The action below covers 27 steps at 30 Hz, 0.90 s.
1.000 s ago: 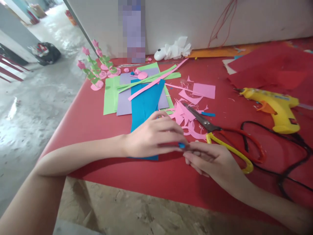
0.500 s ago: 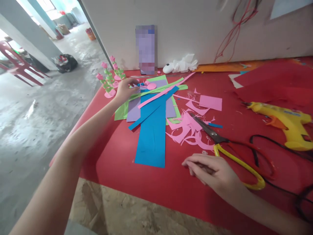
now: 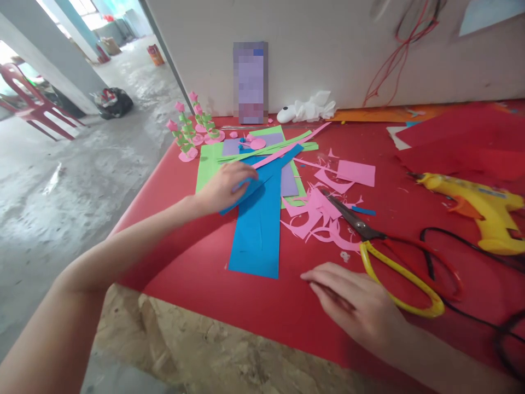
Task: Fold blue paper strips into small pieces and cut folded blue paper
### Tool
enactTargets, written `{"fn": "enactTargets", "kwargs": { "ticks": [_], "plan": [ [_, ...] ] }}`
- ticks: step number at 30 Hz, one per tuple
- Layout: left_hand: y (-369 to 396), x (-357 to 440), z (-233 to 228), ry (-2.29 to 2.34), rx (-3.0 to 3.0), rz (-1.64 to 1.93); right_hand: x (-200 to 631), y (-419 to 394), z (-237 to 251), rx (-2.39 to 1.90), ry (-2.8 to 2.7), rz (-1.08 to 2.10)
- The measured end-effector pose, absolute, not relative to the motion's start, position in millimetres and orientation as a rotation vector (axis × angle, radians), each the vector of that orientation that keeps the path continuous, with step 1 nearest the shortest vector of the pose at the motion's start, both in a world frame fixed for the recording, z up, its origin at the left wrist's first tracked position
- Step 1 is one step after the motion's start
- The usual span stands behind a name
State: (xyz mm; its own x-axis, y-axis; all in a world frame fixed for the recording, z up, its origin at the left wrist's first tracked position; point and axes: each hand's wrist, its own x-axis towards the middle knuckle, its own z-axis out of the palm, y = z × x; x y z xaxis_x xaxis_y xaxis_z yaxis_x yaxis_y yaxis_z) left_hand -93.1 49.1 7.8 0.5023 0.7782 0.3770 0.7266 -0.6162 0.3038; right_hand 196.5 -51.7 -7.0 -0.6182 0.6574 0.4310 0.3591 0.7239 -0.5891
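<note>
My left hand point(image 3: 227, 186) is over the paper pile, fingers bent and thumb a little apart, with nothing visible in it. Beneath its fingers lie a narrow blue paper strip point(image 3: 289, 155) and the near end of a pink paper strip point(image 3: 305, 143). A wide blue paper piece point(image 3: 258, 230) lies under them, on purple point(image 3: 289, 180) and green sheets point(image 3: 208, 164). Beyond the hand are a pink paper disc point(image 3: 258, 143) and small blue bits point(image 3: 241, 144). My right hand point(image 3: 356, 306) rests near the table's front edge, fingers loosely stretched, beside the scissors point(image 3: 369, 232).
Pink paper scraps point(image 3: 314, 213) lie mid-table. A yellow glue gun point(image 3: 471, 191) with a black cord is at the right, below red sheets point(image 3: 463, 137). Pink paper flowers point(image 3: 186, 131) stand at the back left. A phone point(image 3: 250, 82) leans on the wall near a white figure point(image 3: 307, 108).
My left hand has come back from the small blue and pink pieces toward me, over the blue strip. My right hand's fingers have straightened slightly. The view has shifted a little.
</note>
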Motion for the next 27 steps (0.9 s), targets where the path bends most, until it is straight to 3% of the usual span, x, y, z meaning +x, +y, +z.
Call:
{"fn": "enactTargets", "kwargs": {
  "ticks": [5, 15, 20, 27],
  "plan": [
    [-19, -77, 14, 0.928, 2.945, 0.441, 188, -54, -1, -0.437, -2.639, 0.181],
    [-19, -92, 1, 1.179, 2.965, 0.532, 189, -58, 3, -0.407, -2.574, 0.158],
    [-22, -87, 2, 1.275, 2.972, 0.593, 194, -51, 1, -0.723, -2.370, 0.091],
    [-49, -63, 14, 0.731, 3.003, 0.537, 196, -44, -6, -1.145, -2.262, 0.584]
  ]
}}
